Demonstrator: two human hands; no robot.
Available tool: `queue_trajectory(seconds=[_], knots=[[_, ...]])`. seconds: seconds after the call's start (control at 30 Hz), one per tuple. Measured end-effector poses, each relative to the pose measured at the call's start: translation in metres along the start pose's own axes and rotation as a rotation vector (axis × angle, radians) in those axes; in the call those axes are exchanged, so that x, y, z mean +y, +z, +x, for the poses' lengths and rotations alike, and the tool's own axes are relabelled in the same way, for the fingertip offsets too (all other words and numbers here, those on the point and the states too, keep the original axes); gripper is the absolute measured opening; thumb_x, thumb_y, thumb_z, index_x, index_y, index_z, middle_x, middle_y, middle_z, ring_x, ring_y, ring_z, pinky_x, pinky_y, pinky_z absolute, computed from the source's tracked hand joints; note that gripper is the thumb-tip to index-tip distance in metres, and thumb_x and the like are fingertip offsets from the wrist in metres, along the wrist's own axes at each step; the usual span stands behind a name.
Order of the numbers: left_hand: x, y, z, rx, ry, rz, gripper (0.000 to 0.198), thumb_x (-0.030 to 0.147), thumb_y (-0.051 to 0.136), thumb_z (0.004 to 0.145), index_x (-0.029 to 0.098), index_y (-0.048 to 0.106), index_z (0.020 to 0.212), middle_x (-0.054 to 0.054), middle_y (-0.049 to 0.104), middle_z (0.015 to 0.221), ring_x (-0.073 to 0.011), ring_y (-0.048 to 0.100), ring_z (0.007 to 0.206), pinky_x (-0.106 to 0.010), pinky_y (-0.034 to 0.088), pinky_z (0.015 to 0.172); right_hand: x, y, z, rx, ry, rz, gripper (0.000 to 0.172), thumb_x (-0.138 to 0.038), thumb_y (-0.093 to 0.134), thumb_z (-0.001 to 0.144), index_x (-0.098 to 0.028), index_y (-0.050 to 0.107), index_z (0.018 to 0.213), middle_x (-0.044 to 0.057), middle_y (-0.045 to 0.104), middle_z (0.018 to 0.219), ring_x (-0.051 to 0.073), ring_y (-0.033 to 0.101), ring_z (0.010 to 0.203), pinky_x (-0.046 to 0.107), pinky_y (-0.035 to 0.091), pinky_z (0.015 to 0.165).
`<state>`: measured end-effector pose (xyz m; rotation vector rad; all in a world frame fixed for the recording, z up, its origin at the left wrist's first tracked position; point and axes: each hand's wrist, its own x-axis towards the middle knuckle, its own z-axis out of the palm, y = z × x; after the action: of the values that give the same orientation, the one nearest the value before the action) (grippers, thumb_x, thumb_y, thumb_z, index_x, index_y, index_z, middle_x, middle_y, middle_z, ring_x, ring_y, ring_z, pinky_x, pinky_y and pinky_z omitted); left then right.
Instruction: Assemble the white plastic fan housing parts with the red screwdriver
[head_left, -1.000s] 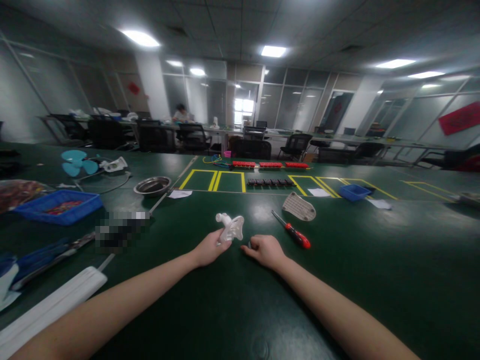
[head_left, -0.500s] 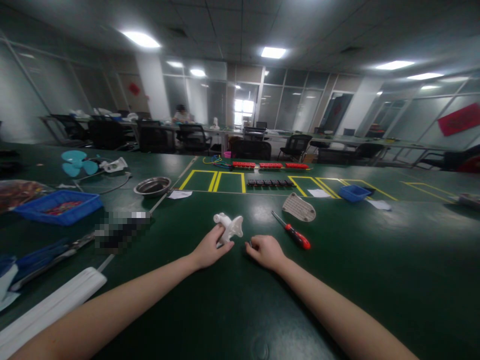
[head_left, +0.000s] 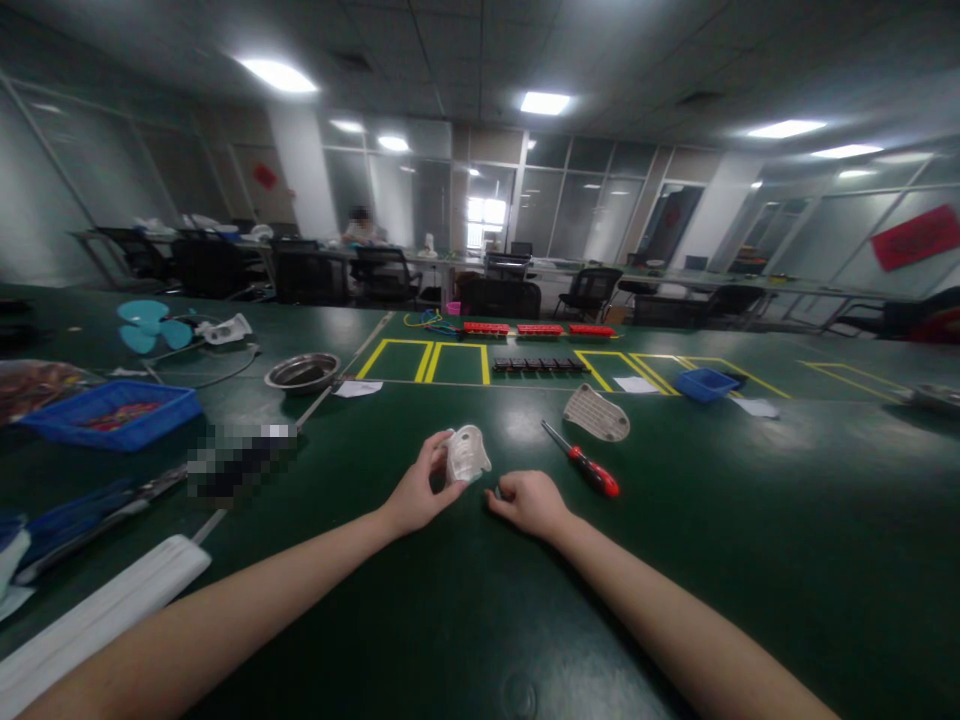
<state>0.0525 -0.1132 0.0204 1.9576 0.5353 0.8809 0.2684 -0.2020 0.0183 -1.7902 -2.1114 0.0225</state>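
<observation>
A white plastic part (head_left: pixel 469 453) is gripped between the thumb and fingers of my left hand (head_left: pixel 421 488), with its hollow side facing up toward me. My right hand (head_left: pixel 531 502) rests on the green table just to the right, its fingers curled around something small that I cannot make out. Beyond my right hand lies a red and black screwdriver (head_left: pixel 594 470), its shaft pointing away and to the left. Behind the screwdriver sits a flat, pale slotted plate (head_left: pixel 596 414).
Left: a blue tray (head_left: pixel 120 425) of small red pieces, a metal bowl (head_left: pixel 303 373), a teal fan (head_left: pixel 152 328) and a long white piece (head_left: pixel 112 610). Farther back are red strips (head_left: pixel 540 330), a black row of parts (head_left: pixel 541 366) and a small blue tray (head_left: pixel 705 384). A person sits in the distance.
The white part has been turned in my left hand, so its hollow side now shows. My right hand has barely moved and stays closed.
</observation>
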Motion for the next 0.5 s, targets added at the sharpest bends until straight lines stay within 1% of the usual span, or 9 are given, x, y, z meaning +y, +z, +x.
queue_trajectory(seconds=[0.07, 0.17, 0.23, 0.33, 0.43, 0.5], knots=[[0.0028, -0.0008, 0.0000, -0.043, -0.016, 0.028, 0.070, 0.030, 0.062, 0.084, 0.021, 0.025, 0.143, -0.013, 0.056, 0.132, -0.0256, 0.056, 0.120, -0.043, 0.044, 0.103, -0.0001, 0.0000, 0.0001, -0.001, 0.001, 0.003, 0.041, -0.043, 0.052, 0.089, -0.018, 0.055, 0.057, -0.001, 0.058, 0.060, 0.009, 0.046, 0.053, 0.024, 0.024, 0.054], [0.0058, -0.0028, -0.0003, -0.097, -0.047, 0.067, 0.056, 0.032, 0.054, 0.089, 0.017, 0.034, 0.139, -0.013, 0.059, 0.127, -0.0257, 0.059, 0.115, -0.041, 0.047, 0.099, -0.0003, -0.0003, 0.0000, -0.001, -0.003, 0.007, 0.040, -0.042, 0.053, 0.089, -0.018, 0.054, 0.057, -0.002, 0.058, 0.060, 0.009, 0.046, 0.053, 0.024, 0.024, 0.053], [0.0066, -0.0039, -0.0005, -0.112, -0.056, 0.072, 0.051, 0.031, 0.051, 0.090, 0.016, 0.037, 0.137, -0.013, 0.058, 0.126, -0.0252, 0.059, 0.112, -0.041, 0.048, 0.097, -0.0003, -0.0005, -0.0002, 0.002, -0.002, 0.013, 0.039, -0.041, 0.053, 0.089, -0.019, 0.054, 0.057, -0.002, 0.058, 0.059, 0.009, 0.046, 0.053, 0.024, 0.024, 0.053], [0.0069, -0.0044, -0.0004, -0.109, -0.064, 0.076, 0.052, 0.029, 0.050, 0.090, 0.016, 0.035, 0.137, -0.013, 0.056, 0.129, -0.0249, 0.058, 0.114, -0.041, 0.046, 0.099, -0.0004, -0.0008, -0.0005, 0.005, 0.013, 0.026, 0.038, -0.041, 0.053, 0.089, -0.019, 0.054, 0.057, -0.001, 0.058, 0.060, 0.009, 0.047, 0.054, 0.024, 0.026, 0.054], [0.0068, -0.0033, 0.0001, -0.107, -0.040, 0.095, 0.058, 0.027, 0.057, 0.085, 0.017, 0.034, 0.137, -0.012, 0.055, 0.130, -0.0254, 0.055, 0.118, -0.041, 0.045, 0.101, -0.0004, -0.0009, -0.0004, 0.003, 0.026, 0.037, 0.037, -0.041, 0.054, 0.089, -0.019, 0.055, 0.059, -0.001, 0.059, 0.061, 0.010, 0.048, 0.055, 0.024, 0.026, 0.054], [0.0056, -0.0017, 0.0004, -0.089, -0.036, 0.112, 0.060, 0.028, 0.061, 0.083, 0.017, 0.035, 0.136, -0.012, 0.057, 0.127, -0.0251, 0.057, 0.116, -0.040, 0.046, 0.100, -0.0002, -0.0006, -0.0002, 0.002, 0.025, 0.039, 0.037, -0.041, 0.054, 0.089, -0.019, 0.055, 0.059, -0.001, 0.059, 0.062, 0.010, 0.049, 0.055, 0.023, 0.027, 0.054]])
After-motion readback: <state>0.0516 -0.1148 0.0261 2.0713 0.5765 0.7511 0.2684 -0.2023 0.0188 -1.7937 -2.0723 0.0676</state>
